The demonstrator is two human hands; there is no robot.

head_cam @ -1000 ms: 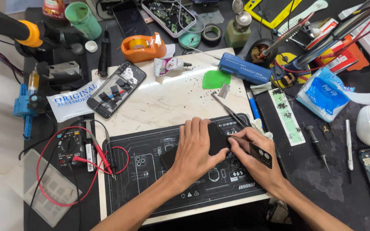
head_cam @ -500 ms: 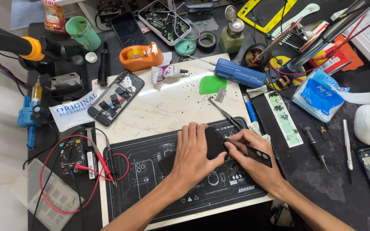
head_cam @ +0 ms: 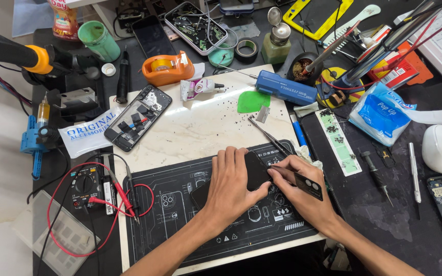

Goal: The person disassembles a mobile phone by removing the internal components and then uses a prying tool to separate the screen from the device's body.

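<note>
1. A single head-worn camera looked steeply down onto the bench [head_cam: 216, 128] from above and close.
2. It faced away from the wearer, whose forearms entered at the bottom edge.
3. No second view existed.

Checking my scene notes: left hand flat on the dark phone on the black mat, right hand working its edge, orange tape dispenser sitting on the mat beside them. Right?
Not quite. The orange tape dispenser is not on the black mat; it sits at the far end of the bench, beyond the pale board. The head view shows this. The rest holds: left hand flat on the dark phone, right hand at its edge.
</note>
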